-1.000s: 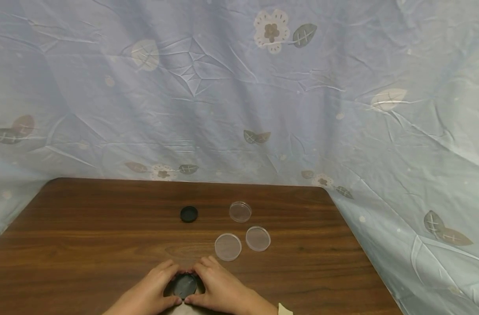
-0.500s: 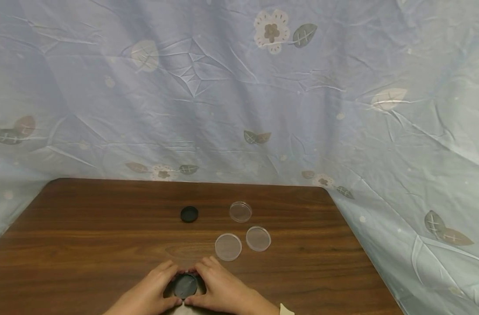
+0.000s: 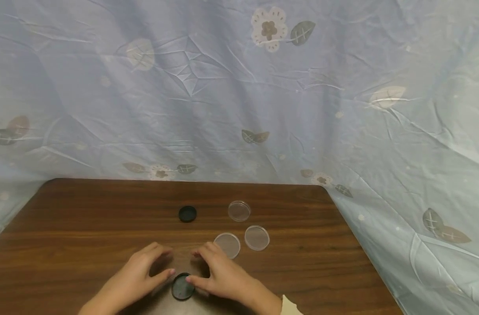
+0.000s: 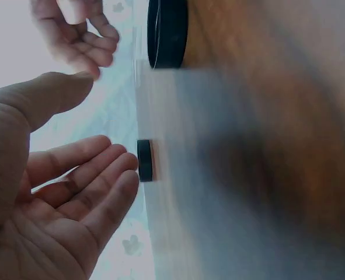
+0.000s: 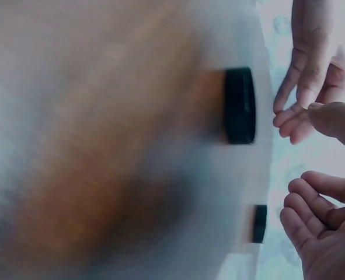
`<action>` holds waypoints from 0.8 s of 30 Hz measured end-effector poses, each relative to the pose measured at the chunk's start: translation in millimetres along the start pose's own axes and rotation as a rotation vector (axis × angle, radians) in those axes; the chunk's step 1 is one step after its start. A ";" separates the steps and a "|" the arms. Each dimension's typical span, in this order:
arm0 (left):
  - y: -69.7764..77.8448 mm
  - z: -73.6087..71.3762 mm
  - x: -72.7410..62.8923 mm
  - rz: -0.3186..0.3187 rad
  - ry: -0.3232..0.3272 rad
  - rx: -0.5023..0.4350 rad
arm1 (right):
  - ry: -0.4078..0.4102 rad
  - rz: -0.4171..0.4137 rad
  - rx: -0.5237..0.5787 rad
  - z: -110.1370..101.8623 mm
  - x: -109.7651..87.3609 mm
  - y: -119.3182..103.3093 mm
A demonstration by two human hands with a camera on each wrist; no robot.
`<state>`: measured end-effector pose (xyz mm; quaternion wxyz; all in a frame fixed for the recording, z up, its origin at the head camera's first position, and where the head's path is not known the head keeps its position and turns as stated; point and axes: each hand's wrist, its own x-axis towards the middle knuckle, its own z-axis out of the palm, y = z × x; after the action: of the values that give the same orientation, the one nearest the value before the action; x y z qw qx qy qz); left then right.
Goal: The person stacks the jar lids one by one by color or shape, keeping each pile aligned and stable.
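Observation:
On the table close to me lies a round black lid with a raised rim, its side standing dark in the right wrist view as a black lid. My left hand is off to its left, fingers relaxed and apart from the thumb. My right hand hovers at its right; the thumb tip overlaps the lid's edge in the head view. Both palms face each other and neither hand grips anything. In the left wrist view the lid stands clear of the fingers.
Farther back sits a smaller black lid. Right of it are three clear round dishes: one at the back, one to the right, and a dish partly behind my right hand. A floral curtain encloses the wooden table.
Both hands were wrapped around the near black lid; they have let go and spread apart, the left farther out. The lid remains on the table in nearly the same place.

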<state>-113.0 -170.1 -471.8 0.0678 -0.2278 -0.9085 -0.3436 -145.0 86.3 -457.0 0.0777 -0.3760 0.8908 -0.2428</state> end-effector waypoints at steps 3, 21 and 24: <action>-4.7 -3.6 6.8 -0.007 0.059 0.035 | 0.034 0.006 0.019 -7.1 8.1 2.0; -36.5 -4.2 49.8 -0.117 0.085 0.033 | 0.076 0.166 0.046 -25.7 54.8 33.2; -40.1 -2.4 56.4 -0.134 0.050 0.038 | 0.079 0.164 0.040 -25.0 60.5 38.9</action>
<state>-181.5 -177.5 -478.1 0.0716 -0.1565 -0.9261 -0.3357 -220.3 76.2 -451.7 0.0696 -0.2902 0.9160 -0.2682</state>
